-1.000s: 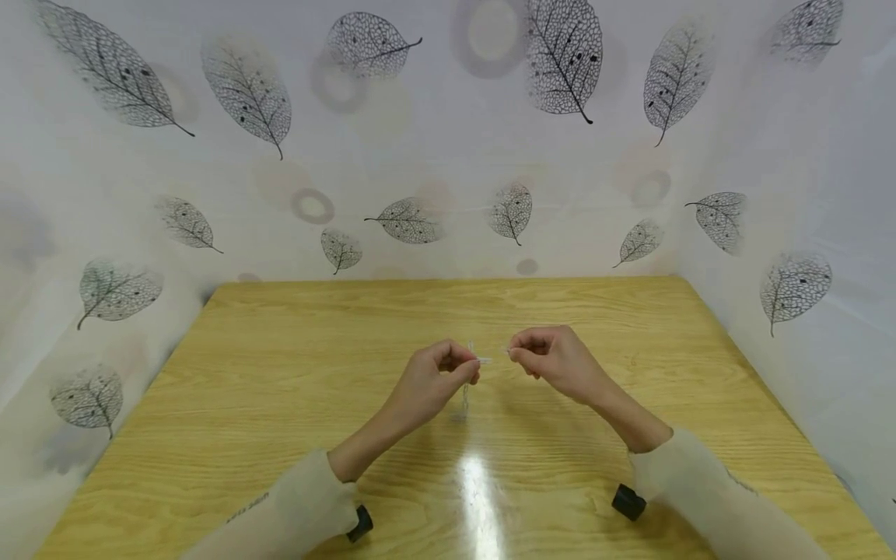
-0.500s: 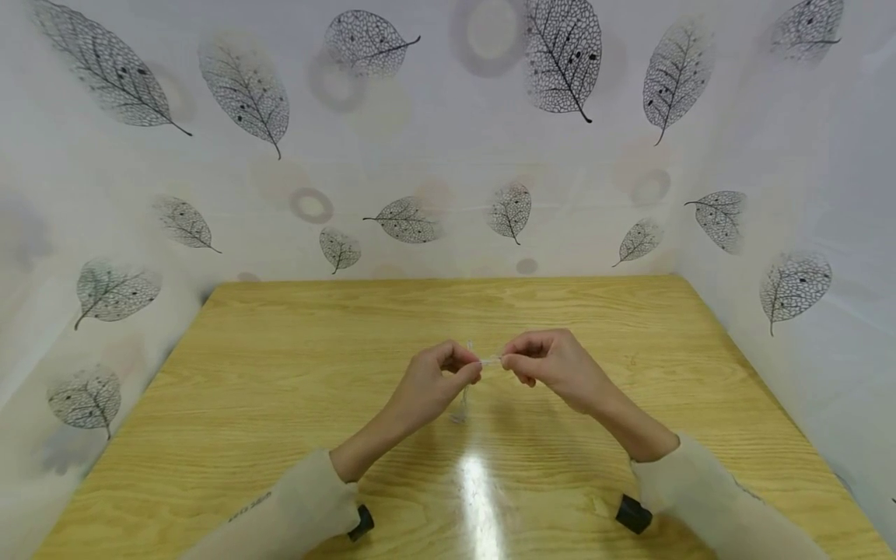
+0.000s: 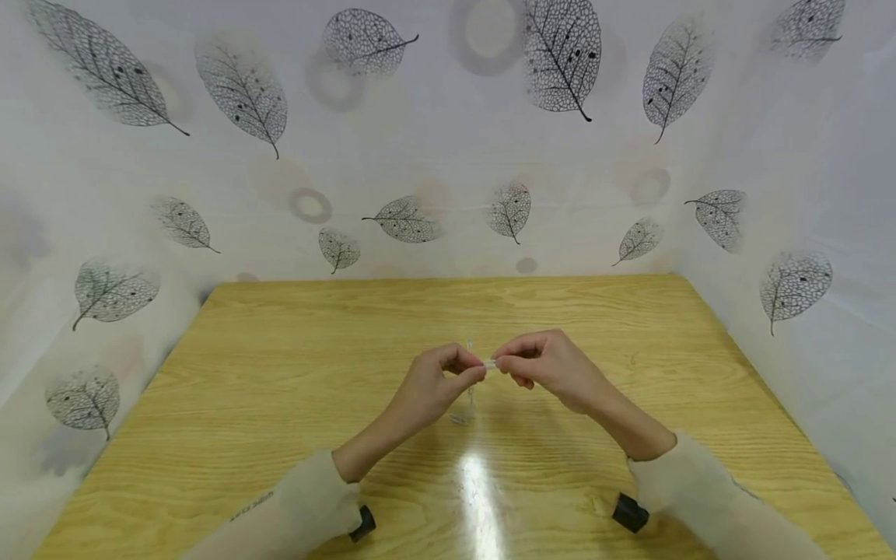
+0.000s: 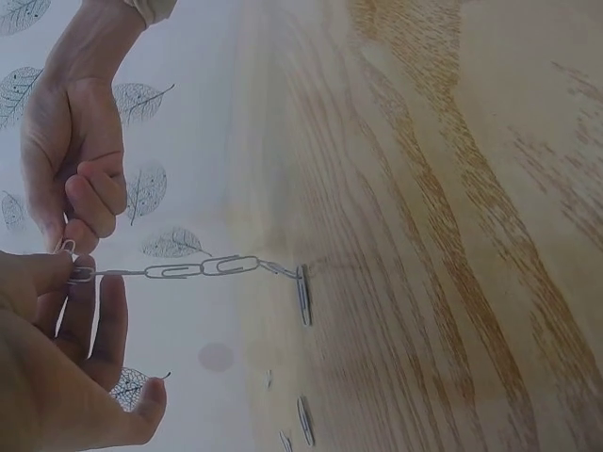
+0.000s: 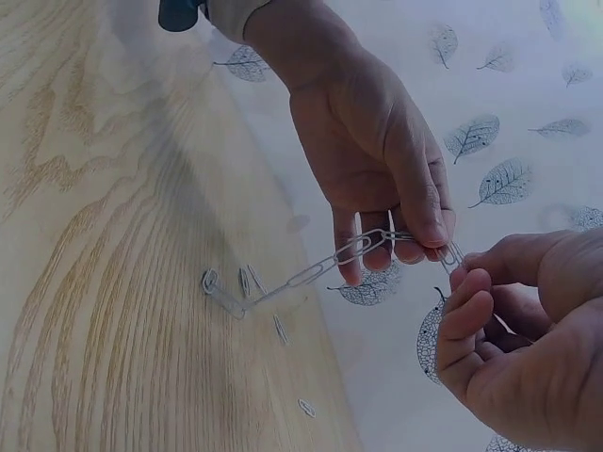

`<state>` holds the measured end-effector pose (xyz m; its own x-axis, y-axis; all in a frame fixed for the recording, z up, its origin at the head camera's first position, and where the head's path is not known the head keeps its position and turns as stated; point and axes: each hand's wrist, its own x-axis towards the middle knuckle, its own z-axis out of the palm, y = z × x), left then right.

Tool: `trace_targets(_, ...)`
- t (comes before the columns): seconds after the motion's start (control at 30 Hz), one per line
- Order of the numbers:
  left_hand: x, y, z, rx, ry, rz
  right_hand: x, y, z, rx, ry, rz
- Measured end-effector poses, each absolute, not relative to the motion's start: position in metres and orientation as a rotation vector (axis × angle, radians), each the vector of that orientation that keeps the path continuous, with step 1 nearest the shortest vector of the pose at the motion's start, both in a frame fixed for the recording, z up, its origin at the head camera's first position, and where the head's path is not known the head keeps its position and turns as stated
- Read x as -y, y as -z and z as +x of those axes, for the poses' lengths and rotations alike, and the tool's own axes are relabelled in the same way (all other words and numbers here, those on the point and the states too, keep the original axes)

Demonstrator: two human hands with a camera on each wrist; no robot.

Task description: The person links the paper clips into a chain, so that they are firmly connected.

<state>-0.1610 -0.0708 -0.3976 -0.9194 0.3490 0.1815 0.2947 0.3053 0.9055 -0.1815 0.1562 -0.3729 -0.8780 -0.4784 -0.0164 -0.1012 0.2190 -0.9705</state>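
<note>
My left hand [image 3: 435, 381] pinches the top of a paper clip chain [image 4: 229, 266] between thumb and fingertips. The chain hangs down from there, and its lower links lie on the table. In my right hand [image 3: 553, 369], thumb and forefinger pinch a single paper clip [image 5: 454, 254]. The fingertips of both hands are close together above the middle of the table, with the right hand's clip right at the chain's top link in the right wrist view. Partly hidden by the fingers, the two clips overlap there; I cannot tell whether they are linked.
Several loose paper clips lie on the wooden table [image 3: 294, 350] near the chain's lower end, among them one paper clip [image 5: 281, 330] and another paper clip [image 5: 306, 408]. A pale cloth with leaf prints [image 3: 434, 117] walls in the table's back and sides.
My right hand has moved left and slightly down, bringing its paper clip up against the chain's end. The left hand has shifted slightly right, and the hanging chain has swung a little.
</note>
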Motion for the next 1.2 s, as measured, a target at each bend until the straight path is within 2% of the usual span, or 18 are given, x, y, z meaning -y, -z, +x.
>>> trace_targets(0.97, 0.0726, 0.4025, -0.1578, -2.569, -1.816, 0.616, -0.1606, 0.3713, -0.1824, -2.172, 1.713, -0.41)
trace_targets(1.2, 0.0726, 0.4036, -0.1588, -2.513, -1.827, 0.594, -0.161, 0.3694, -0.1822, -2.154, 1.743, -0.448)
